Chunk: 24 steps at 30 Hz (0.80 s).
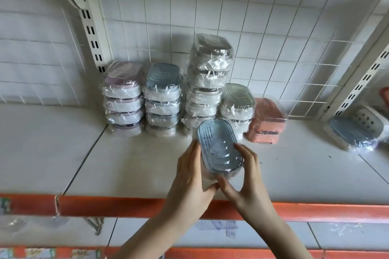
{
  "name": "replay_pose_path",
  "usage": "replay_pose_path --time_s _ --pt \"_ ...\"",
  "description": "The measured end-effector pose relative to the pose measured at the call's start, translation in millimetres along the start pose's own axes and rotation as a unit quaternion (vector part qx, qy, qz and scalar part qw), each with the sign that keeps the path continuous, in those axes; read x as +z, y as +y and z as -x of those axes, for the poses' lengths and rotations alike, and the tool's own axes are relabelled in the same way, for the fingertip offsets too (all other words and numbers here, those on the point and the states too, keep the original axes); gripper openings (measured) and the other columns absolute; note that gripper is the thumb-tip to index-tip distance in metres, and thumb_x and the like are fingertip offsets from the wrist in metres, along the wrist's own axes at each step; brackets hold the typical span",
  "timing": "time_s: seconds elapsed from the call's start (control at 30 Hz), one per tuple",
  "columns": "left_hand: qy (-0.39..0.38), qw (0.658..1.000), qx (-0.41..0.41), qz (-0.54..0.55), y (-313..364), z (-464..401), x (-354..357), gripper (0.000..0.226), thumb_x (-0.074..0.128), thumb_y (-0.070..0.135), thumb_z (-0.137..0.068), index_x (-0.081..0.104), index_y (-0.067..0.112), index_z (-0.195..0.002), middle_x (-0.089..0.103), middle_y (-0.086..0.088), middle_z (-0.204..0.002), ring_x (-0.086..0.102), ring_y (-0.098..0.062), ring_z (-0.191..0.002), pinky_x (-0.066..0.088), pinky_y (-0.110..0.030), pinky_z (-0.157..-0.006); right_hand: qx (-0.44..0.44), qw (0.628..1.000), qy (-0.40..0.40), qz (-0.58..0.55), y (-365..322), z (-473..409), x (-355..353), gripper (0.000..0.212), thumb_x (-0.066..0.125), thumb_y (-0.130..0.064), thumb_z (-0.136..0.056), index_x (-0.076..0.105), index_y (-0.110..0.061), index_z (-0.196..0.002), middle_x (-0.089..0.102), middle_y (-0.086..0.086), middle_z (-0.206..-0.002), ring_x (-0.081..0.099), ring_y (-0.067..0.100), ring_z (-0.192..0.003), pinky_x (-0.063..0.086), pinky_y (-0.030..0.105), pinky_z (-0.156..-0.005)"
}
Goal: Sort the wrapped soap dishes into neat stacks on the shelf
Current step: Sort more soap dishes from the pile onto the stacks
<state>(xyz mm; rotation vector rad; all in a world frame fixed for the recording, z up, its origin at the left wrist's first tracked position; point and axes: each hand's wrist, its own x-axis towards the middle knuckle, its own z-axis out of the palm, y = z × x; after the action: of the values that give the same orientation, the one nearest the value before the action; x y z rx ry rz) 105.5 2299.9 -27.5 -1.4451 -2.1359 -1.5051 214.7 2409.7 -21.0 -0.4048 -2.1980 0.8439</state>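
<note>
A blue wrapped soap dish (pixel 219 146) is gripped at frame centre by both hands (pixel 190 176) (pixel 244 176); its underside is hidden.

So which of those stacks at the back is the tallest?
The grey-lidded stack, third from the left against the wire grid. It rises well above the purple stack and the blue stack on its left and the short green-lidded stack on its right.

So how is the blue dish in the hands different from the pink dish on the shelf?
The blue dish is held above the shelf by both hands; the pink dish rests on it. The blue one shows its ribbed top; the pink one sits tilted. Both are plastic-wrapped.
</note>
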Motion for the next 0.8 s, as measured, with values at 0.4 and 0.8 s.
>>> replay_pose_path --time_s 0.4,0.8 --pt "0.07 0.996 0.024 -0.048 -13 -23 -99 0.081 0.064 0.037 -0.079 0.029 0.001 -0.143 0.035 -0.008 -0.144 0.035 -0.022 -0.135 0.041 -0.045 -0.102 -0.123 0.991 0.016 -0.047 -60 -52 48 0.07 0.066 -0.036 -0.084 0.033 -0.012 -0.14 0.039 0.006 -0.14 0.038 0.02 -0.134 0.041 0.044 -0.104" --pt "0.044 0.996 -0.011 -0.073 -31 -123 -149 0.07 0.07 0.017 -0.082 0.035 0.008 -0.142 0.044 0.001 -0.14 0.037 -0.001 -0.125 0.024 -0.006 -0.103 -0.124 0.982 0.033 0.139 -107 -152 58 0.067 0.051 -0.054 -0.085 0.046 -0.006 -0.132 0.052 0.013 -0.118 0.051 0.032 -0.113 0.045 0.037 -0.091"
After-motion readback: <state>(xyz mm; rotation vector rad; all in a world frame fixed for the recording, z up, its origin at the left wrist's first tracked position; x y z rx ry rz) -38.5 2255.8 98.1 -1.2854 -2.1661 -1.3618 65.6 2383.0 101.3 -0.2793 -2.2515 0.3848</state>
